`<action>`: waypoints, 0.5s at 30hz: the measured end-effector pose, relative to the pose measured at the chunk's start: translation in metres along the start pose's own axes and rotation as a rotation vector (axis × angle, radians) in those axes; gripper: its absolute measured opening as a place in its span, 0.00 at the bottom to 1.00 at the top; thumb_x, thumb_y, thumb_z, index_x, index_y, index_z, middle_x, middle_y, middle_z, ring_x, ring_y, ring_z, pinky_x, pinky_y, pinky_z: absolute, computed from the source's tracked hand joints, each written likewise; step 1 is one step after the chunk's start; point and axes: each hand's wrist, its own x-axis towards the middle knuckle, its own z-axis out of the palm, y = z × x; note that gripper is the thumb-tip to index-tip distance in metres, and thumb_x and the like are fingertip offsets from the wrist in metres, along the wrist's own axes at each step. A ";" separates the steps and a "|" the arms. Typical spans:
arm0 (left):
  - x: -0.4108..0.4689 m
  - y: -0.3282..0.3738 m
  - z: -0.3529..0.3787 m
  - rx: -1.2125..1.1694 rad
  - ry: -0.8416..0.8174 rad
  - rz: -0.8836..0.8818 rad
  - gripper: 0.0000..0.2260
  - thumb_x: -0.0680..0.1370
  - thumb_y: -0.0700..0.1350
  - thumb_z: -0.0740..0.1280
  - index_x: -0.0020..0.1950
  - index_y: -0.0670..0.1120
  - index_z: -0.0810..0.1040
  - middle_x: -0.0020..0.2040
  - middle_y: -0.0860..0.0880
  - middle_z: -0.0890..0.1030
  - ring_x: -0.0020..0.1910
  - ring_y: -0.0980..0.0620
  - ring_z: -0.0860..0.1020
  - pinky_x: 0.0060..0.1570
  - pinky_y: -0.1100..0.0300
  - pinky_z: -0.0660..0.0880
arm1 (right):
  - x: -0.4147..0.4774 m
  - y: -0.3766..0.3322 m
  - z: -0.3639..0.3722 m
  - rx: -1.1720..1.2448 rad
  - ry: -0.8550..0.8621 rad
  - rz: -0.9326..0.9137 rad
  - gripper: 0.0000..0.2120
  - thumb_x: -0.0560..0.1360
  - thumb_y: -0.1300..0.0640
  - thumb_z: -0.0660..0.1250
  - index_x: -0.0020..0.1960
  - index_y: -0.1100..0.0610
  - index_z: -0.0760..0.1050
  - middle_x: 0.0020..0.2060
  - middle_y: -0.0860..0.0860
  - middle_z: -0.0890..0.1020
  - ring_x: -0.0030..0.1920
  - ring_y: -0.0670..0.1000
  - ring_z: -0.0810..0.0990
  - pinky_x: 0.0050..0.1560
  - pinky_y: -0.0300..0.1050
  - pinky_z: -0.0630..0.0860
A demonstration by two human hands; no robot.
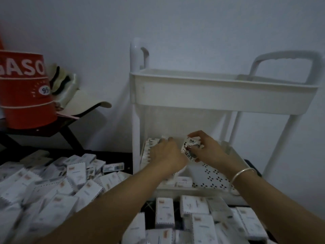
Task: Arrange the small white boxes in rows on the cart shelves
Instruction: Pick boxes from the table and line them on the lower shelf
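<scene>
Right hand (209, 150) pinches one small white box (190, 147) between curled fingers and thumb, just beside the left hand (167, 153). The left hand's fingers reach onto the tops of a standing row of boxes (149, 152); whether they grip one or only steady the row cannot be told. A thin metal bangle (243, 175) circles the right wrist.

Under both hands lies the lower shelf (214, 175) of the white plastic cart (135, 138). Its floor is pierced with small clover-like holes that show to the right of the hands. A few flat boxes (182, 182) lie nearer than the left wrist. Above the hands sits the upper tray (219, 95), smooth and round-cornered, its inside mostly hidden from this angle.

By my judgement the work is barely begun. One row is started, while loose heaps of boxes (61, 184), slim cardboard with stamp-like scalloped print, spread left of and below the forearms.
</scene>
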 end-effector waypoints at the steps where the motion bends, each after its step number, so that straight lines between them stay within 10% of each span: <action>1: 0.013 0.000 0.001 0.050 0.023 -0.024 0.20 0.76 0.51 0.65 0.64 0.42 0.70 0.62 0.44 0.73 0.57 0.45 0.75 0.48 0.57 0.70 | 0.010 0.001 0.002 0.039 0.034 0.024 0.11 0.74 0.56 0.68 0.54 0.47 0.74 0.38 0.49 0.81 0.35 0.49 0.83 0.36 0.50 0.83; 15: 0.099 -0.034 0.027 0.211 -0.308 -0.148 0.18 0.80 0.48 0.58 0.69 0.43 0.71 0.67 0.45 0.74 0.65 0.48 0.73 0.66 0.56 0.69 | 0.115 -0.015 0.058 -0.010 0.089 -0.168 0.13 0.73 0.57 0.72 0.56 0.57 0.76 0.51 0.53 0.81 0.50 0.51 0.79 0.54 0.47 0.77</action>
